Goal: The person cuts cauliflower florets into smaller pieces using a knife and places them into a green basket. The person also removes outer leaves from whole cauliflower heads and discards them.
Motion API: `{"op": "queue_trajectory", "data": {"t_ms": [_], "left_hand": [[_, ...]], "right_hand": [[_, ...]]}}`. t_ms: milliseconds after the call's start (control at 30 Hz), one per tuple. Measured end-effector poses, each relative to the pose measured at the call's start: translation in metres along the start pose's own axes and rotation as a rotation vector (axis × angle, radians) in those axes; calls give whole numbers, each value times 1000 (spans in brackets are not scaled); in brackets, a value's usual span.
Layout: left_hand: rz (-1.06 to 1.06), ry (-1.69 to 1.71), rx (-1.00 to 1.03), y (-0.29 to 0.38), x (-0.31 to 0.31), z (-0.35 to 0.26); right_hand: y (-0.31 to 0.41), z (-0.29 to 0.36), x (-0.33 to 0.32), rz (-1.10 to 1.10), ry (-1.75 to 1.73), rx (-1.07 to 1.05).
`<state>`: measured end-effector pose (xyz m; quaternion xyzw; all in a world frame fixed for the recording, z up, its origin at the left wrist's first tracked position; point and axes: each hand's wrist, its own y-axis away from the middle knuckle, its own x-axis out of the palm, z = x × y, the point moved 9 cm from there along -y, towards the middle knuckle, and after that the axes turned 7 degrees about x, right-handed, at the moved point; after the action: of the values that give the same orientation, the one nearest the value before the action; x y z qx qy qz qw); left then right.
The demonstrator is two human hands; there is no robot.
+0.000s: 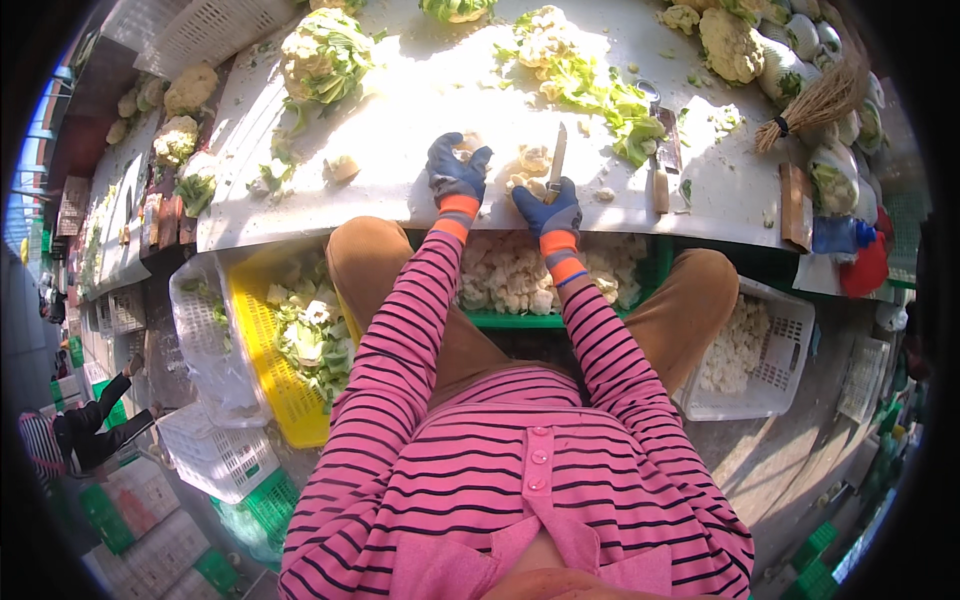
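My left hand [459, 169], in a blue and grey glove with an orange cuff, is curled around a pale cauliflower piece [469, 144] over the white tabletop [390, 202]. To its right, my right hand [551, 204], gloved alike, grips a small knife [558, 156] with the blade pointing away from me. Cauliflower pieces [534, 157] lie between the hands, close to the blade. A cut stem piece [342, 169] rests left of my left hand. Beyond are a leafy cauliflower head [327, 57] and a strip of loose green leaves [611, 105].
Cauliflower florets fill a green crate [510, 321] below the table edge. A yellow crate [259, 337] of leaves stands left, a white crate [787, 360] of florets right. A cleaver [666, 142], a straw brush [817, 97] and a wooden block [795, 206] lie at the right.
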<state>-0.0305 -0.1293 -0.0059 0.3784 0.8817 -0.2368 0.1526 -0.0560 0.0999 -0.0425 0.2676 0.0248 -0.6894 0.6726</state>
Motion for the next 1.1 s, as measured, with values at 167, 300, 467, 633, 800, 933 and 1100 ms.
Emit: {"op": "queue_trajectory", "data": {"t_ms": [167, 300, 467, 633, 800, 933, 1100], "left_hand": [[-185, -183, 166, 17, -33, -31], [211, -26, 151, 66, 13, -17], [235, 29, 69, 58, 29, 7], [285, 7, -24, 62, 32, -3], [150, -82, 169, 66, 11, -26], [135, 122, 77, 58, 16, -5], [222, 80, 76, 64, 34, 10]], "right_hand": [[2, -15, 6, 164, -292, 69], [3, -15, 24, 399, -453, 246], [-31, 11, -25, 182, -154, 87], [-9, 8, -22, 209, 126, -131], [8, 21, -3, 220, 246, -351], [3, 31, 4, 345, 247, -330], [8, 15, -3, 298, 183, -188]]}}
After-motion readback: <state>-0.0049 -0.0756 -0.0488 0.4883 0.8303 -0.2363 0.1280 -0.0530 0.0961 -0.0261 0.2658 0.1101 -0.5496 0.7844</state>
